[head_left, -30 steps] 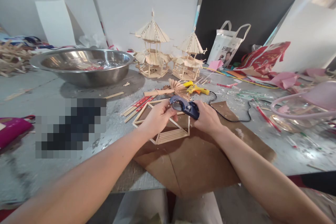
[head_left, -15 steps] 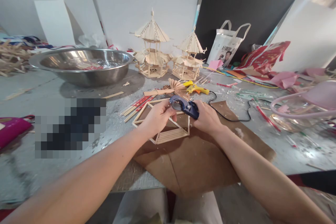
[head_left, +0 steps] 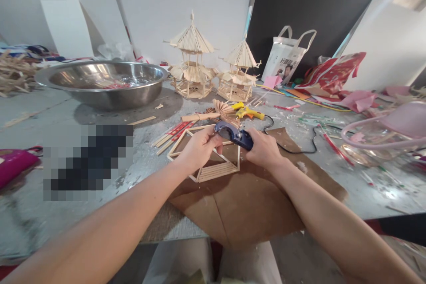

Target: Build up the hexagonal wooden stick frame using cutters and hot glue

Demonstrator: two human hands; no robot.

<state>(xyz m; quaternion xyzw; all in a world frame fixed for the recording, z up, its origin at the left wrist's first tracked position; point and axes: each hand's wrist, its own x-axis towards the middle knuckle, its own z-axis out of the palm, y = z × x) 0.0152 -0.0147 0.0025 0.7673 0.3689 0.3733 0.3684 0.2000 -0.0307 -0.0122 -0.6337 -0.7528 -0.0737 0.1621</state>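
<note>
My right hand [head_left: 262, 147] is closed around the handle end of a dark blue cutter-like tool [head_left: 234, 135]. At the tool's curved head, my left hand [head_left: 199, 148] has its thumb and fingers pinched together; whatever small piece they hold is hidden. Both hands are over a stick frame [head_left: 218, 172] with crossing sticks and a filled strip of sticks along its front. The frame lies on a brown sheet [head_left: 259, 204]. Loose sticks with red wrapping [head_left: 171, 133] lie at its back left. A yellow glue gun [head_left: 251, 112] rests behind the tool.
Two stick pagodas [head_left: 192, 73] [head_left: 238, 82] stand at the back. A steel basin [head_left: 116, 97] is at the left, near a blurred dark patch [head_left: 96, 155]. A white bag [head_left: 282, 60], a red bag [head_left: 333, 75], a black cord and plastic scraps lie at the right.
</note>
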